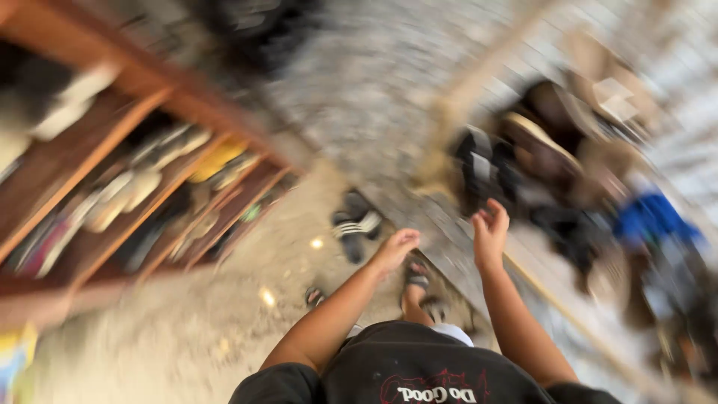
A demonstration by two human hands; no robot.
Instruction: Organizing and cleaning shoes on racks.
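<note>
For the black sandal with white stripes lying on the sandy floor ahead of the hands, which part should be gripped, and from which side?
Probably the striped strap of the black sandal with white stripes, taken from above: the sandal lies flat on the sandy floor, so the strap is its raised part. The blur hides finer detail. Both the left hand and right hand are empty.

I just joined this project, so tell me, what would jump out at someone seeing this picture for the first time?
Two bare forearms reach forward at bottom centre, the left hand and right hand both empty above the sandy floor. A wooden shoe rack crammed with footwear fills the left side. A black sandal with white stripes lies just beyond the hands; everything is motion-blurred.
</note>
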